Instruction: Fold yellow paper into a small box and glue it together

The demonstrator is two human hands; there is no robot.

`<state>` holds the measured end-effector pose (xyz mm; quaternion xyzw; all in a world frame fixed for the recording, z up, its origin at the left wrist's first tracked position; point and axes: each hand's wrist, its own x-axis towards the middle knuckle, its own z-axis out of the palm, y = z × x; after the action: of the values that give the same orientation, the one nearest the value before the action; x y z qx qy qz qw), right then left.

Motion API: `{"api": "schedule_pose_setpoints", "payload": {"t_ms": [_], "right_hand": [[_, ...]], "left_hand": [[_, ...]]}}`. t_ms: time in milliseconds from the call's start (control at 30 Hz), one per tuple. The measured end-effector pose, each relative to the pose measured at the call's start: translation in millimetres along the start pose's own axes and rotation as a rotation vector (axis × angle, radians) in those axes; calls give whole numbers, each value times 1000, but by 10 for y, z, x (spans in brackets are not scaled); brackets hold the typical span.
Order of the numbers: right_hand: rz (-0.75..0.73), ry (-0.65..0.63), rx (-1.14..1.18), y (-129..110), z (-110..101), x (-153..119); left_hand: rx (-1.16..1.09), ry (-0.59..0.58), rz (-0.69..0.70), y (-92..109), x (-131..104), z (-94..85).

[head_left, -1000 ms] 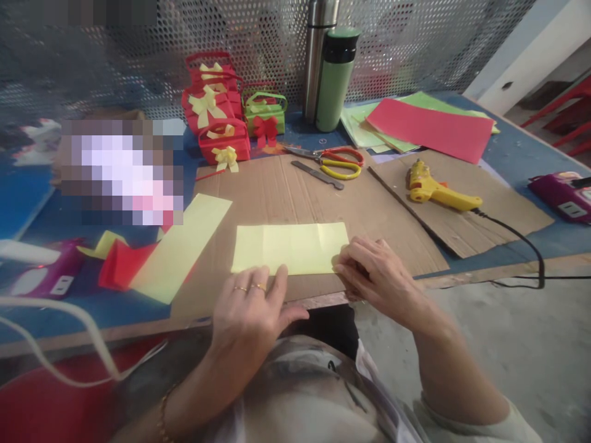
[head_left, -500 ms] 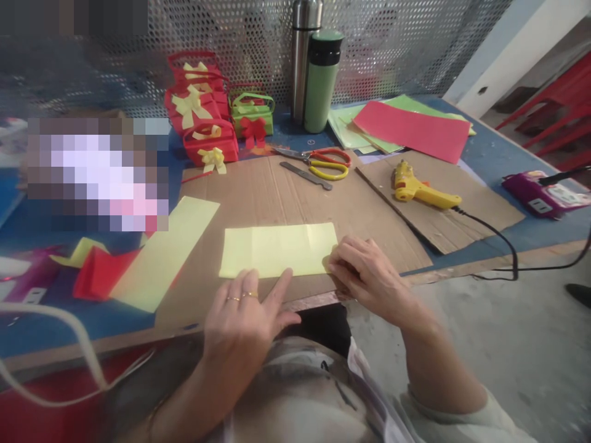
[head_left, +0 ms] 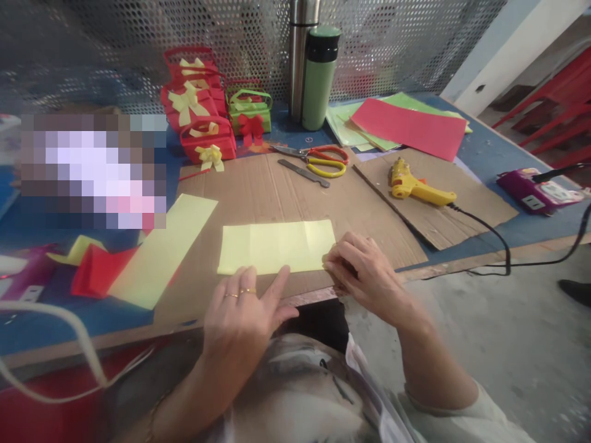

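A pale yellow sheet of paper (head_left: 277, 246) with upright crease lines lies on brown cardboard (head_left: 258, 184) before me. Its near edge looks folded. My left hand (head_left: 244, 311), with rings on two fingers, rests flat at that edge, fingers spread. At the sheet's lower right corner, my right hand (head_left: 362, 274) has its fingers closed in a pinch on the paper. Left of the sheet, a second pale yellow strip (head_left: 166, 252) lies partly over folded red paper (head_left: 99, 271).
Scissors (head_left: 327, 160) and a grey blade (head_left: 303, 173) lie beyond the sheet. A yellow glue gun (head_left: 420, 184) rests right, its cord trailing over the table edge. Red paper bags (head_left: 210, 135), a green paper bag (head_left: 249, 117), a green bottle (head_left: 319, 80) and a purple power strip (head_left: 540, 189) stand around.
The whole view has shifted slightly. Both hands stay at the near edge of the yellow paper in almost the same pose.
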<state>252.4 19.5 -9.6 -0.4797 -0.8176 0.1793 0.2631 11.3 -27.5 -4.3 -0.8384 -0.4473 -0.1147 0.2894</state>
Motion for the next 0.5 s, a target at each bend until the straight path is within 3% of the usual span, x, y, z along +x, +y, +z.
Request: {"api": "schedule_pose_setpoints", "payload": {"t_ms": [400,500], "right_hand": [[49,73,-73,-29,1,-74],[-4,96,-104,-46,31,-75]], "left_hand": [[-23,-34,-17,9,-24,23],[-10,-50,-10,7,-22,29]]}}
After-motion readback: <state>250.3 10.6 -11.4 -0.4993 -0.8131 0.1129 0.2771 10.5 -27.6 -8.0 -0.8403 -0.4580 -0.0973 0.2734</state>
